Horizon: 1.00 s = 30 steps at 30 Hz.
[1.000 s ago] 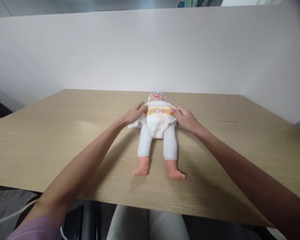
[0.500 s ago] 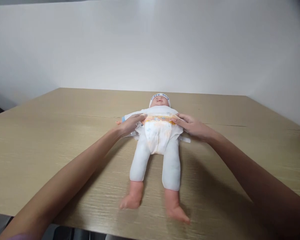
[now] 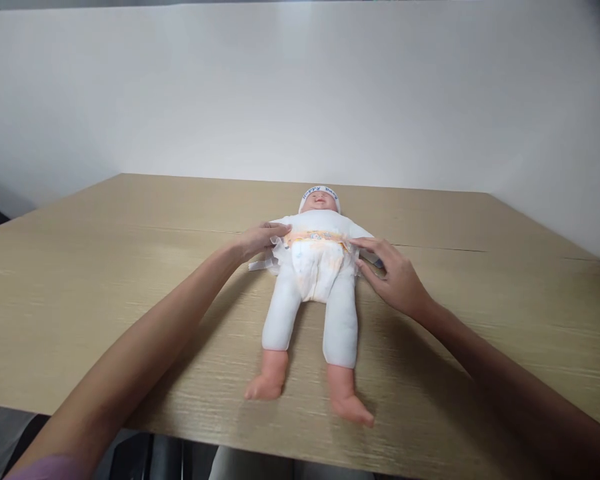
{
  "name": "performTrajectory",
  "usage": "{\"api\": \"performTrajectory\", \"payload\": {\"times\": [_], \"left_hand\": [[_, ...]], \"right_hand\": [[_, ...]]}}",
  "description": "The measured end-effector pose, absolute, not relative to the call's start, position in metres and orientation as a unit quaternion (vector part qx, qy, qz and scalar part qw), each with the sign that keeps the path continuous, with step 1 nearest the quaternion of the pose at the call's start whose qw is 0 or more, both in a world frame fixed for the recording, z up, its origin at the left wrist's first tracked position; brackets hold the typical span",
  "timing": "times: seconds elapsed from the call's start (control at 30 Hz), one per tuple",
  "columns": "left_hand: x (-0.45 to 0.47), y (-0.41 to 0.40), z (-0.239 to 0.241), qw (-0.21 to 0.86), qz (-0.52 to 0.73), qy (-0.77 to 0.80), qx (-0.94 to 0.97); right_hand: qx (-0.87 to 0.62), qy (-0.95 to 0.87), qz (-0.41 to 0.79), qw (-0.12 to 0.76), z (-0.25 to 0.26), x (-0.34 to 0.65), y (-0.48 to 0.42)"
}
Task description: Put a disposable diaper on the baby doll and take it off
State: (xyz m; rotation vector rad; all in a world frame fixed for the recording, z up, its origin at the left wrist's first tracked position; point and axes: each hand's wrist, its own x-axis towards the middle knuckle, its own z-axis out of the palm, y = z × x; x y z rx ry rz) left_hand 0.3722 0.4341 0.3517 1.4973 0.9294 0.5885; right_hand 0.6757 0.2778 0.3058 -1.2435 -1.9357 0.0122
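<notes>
A baby doll (image 3: 313, 303) in white clothes and a white cap lies on its back on the wooden table (image 3: 105, 293), feet toward me. It wears a white diaper (image 3: 316, 260) with an orange-yellow waistband. My left hand (image 3: 260, 240) rests on the diaper's left side at the waist, fingers closed on its edge. My right hand (image 3: 395, 277) is at the doll's right hip, fingers spread, fingertips touching the diaper's right side. A white tab sticks out below my left hand.
A plain white wall (image 3: 300, 100) stands behind the table. A seam (image 3: 455, 250) runs across the tabletop behind the doll. The table's near edge is close to the doll's feet, with my lap below it.
The doll has slid toward me over the last second. My right hand let go of the waistband and dropped back to the hip with fingers spread. My left hand stayed at the diaper's left side.
</notes>
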Motion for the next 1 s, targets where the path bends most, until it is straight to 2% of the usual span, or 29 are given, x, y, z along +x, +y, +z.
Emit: {"api": "performTrajectory", "payload": {"times": [0.1, 0.17, 0.27, 0.4, 0.53, 1.0], "left_hand": [[0.373, 0.424, 0.372, 0.451, 0.282, 0.472, 0.702], [0.383, 0.412, 0.385, 0.34, 0.319, 0.46, 0.756], [0.411, 0.391, 0.396, 0.202, 0.344, 0.333, 0.854], [0.45, 0.376, 0.388, 0.1, 0.241, 0.215, 0.941], [0.463, 0.374, 0.372, 0.071, 0.181, 0.26, 0.946], [0.465, 0.373, 0.364, 0.119, 0.194, 0.313, 0.922]], "right_hand": [[-0.575, -0.711, 0.003, 0.406, 0.284, 0.698, 0.27], [-0.622, -0.687, -0.011, 0.376, 0.273, 0.708, 0.268], [-0.669, -0.66, -0.042, 0.34, 0.263, 0.714, 0.267], [-0.692, -0.637, -0.026, 0.339, 0.258, 0.714, 0.269], [-0.729, -0.595, 0.045, 0.335, 0.26, 0.715, 0.269], [-0.746, -0.565, 0.174, 0.305, 0.268, 0.723, 0.276]]}}
